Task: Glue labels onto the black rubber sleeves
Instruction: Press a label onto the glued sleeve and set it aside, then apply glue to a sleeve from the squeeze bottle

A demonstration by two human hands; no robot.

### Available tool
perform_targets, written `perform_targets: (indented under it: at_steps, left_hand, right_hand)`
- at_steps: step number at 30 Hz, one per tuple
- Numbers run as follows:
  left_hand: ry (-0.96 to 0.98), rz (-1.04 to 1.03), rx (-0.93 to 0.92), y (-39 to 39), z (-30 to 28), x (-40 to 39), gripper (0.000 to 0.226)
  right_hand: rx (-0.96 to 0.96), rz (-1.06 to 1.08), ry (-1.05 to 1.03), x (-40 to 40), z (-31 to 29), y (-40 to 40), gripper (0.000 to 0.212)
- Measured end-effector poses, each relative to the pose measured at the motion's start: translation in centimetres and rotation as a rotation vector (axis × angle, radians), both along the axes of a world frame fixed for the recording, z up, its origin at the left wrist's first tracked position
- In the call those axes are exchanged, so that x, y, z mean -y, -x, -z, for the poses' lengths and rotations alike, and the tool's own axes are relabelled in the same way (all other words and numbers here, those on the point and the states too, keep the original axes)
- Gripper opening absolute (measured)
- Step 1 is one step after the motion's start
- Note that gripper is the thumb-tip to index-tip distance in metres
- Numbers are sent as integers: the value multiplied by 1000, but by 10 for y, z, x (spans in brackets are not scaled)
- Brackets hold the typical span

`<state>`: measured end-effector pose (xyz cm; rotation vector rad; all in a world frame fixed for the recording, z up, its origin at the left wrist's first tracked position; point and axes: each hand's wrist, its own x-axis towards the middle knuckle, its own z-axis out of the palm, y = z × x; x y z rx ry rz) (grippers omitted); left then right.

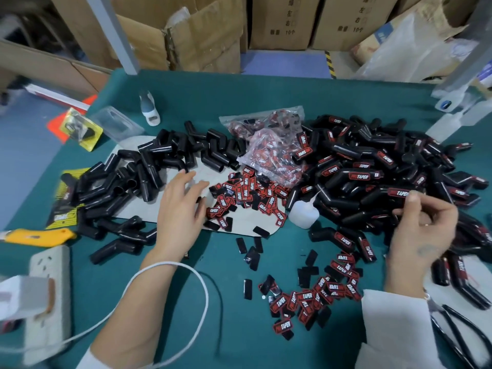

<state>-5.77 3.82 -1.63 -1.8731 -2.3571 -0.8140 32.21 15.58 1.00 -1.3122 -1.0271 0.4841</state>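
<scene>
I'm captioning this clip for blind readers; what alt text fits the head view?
A person's right hand holds a labelled black rubber sleeve above a pile while the open left hand reaches toward loose red-and-black labels on a green table.

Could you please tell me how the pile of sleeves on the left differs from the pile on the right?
The left pile of sleeves is plain black, with no labels showing; the right pile of sleeves mostly carries red and black labels. The left pile lies partly on a grey mat; the right pile sits on the green table. The left hand reaches near the left pile, while the right hand holds a labelled sleeve at the right pile. Both hold bent black rubber sleeves.
</scene>
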Motion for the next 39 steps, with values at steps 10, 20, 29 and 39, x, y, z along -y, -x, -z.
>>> perform_targets:
  at_steps: [10, 20, 29, 39]
  left_hand:
    - [236, -5, -317, 10, -16, -75, 74]
    - [-358, 71, 728, -11, -30, -34, 26]
    - [-15, 263, 1887, -75, -14, 9, 31]
    - [51, 378, 1818, -83, -19, 16, 37]
  right_hand:
    - [73, 45, 16, 2, -1, 2, 23]
    - [213, 34, -201, 26, -25, 22, 14]
    - [1093, -362, 117, 57, -1, 77, 49]
    - [76, -818, 283, 62, -12, 78, 31]
